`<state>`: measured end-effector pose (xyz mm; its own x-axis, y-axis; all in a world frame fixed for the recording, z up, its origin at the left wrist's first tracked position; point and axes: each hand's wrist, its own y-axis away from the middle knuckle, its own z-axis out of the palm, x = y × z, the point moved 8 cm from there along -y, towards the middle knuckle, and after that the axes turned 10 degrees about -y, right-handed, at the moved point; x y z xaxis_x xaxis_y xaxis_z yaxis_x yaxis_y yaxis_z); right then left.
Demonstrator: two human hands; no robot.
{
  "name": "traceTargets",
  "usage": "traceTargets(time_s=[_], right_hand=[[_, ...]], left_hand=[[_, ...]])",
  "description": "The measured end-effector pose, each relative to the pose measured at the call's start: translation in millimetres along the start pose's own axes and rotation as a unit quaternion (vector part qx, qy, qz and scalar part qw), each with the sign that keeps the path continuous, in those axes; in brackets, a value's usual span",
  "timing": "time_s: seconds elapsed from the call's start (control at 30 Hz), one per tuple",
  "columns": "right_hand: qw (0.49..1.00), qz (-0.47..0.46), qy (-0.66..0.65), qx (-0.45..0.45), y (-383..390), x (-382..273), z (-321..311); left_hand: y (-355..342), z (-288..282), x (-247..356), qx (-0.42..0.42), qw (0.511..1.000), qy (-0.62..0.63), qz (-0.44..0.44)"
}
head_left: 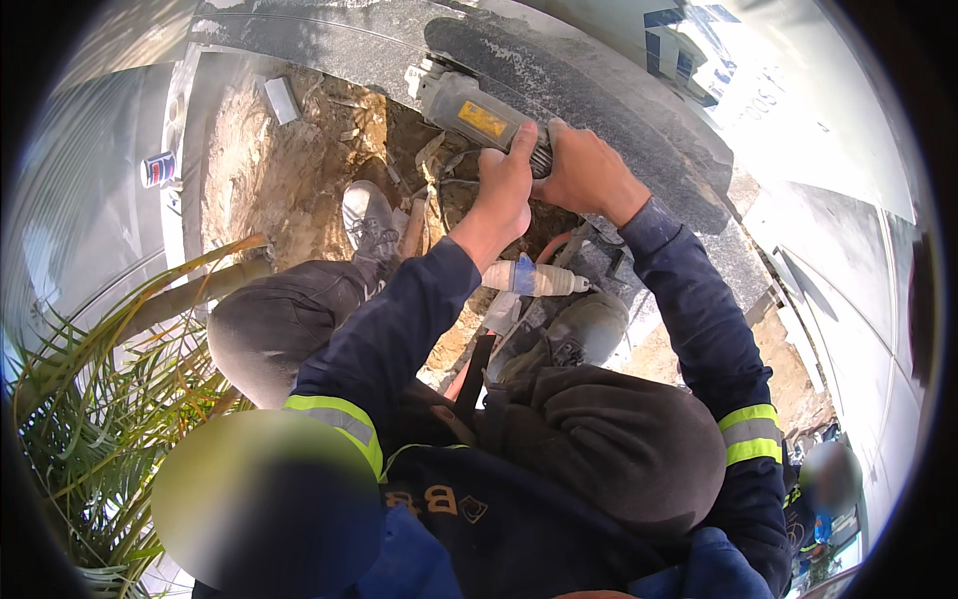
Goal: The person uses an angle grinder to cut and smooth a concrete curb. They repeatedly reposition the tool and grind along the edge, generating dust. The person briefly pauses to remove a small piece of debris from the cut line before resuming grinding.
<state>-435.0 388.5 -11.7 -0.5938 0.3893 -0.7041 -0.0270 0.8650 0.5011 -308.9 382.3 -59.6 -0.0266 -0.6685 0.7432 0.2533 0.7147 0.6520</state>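
Note:
Ahead of me lies a grey angle grinder (485, 112) with a yellow label on its body. Its head end points to the far left and rests over the dusty dark stone slab (609, 120). My left hand (502, 192) is closed on the rear end of the grinder, thumb along the casing. From the other side my right hand (589, 172) grips the same end, close against the left. The disc is mostly hidden below the tool's head. Under my wrists lies a whitish cable connector (534, 279) with a blue band.
Dug-out soil (259, 170) lies left of the grinder, with a white block (281, 101) in it. My shoes (367, 212) stand either side of the hole. Palm fronds (90, 449) crowd the lower left. Another person (823, 489) is at the lower right.

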Motion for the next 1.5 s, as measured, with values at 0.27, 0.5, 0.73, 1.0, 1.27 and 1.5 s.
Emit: traceTargets(time_s=[0.27,0.5,0.73,1.0,1.27,1.5], right_hand=[[1.0,-0.025,0.012,0.0,-26.7,-9.2,7.6],[1.0,0.002,0.002,-0.003,9.5,7.2,0.8],[1.0,-0.006,0.0,-0.002,-7.0,3.1,4.0],[1.0,-0.009,0.015,-0.004,-13.7,-1.5,3.5],[1.0,-0.001,-0.004,0.005,16.0,8.3,-1.7],[0.999,-0.04,0.012,0.008,-16.9,-1.1,4.2]], left_hand=[[-18.5,-16.1,10.2,0.036,0.999,0.027,-0.012],[21.7,15.1,9.2,0.012,1.0,0.025,-0.007],[2.4,1.3,7.2,0.014,1.0,0.018,-0.004],[-6.8,-5.0,7.6,0.031,0.999,0.022,-0.012],[16.4,12.7,-5.2,-0.004,0.999,0.037,-0.025],[-14.4,-5.1,3.0,-0.017,0.999,0.038,0.024]])
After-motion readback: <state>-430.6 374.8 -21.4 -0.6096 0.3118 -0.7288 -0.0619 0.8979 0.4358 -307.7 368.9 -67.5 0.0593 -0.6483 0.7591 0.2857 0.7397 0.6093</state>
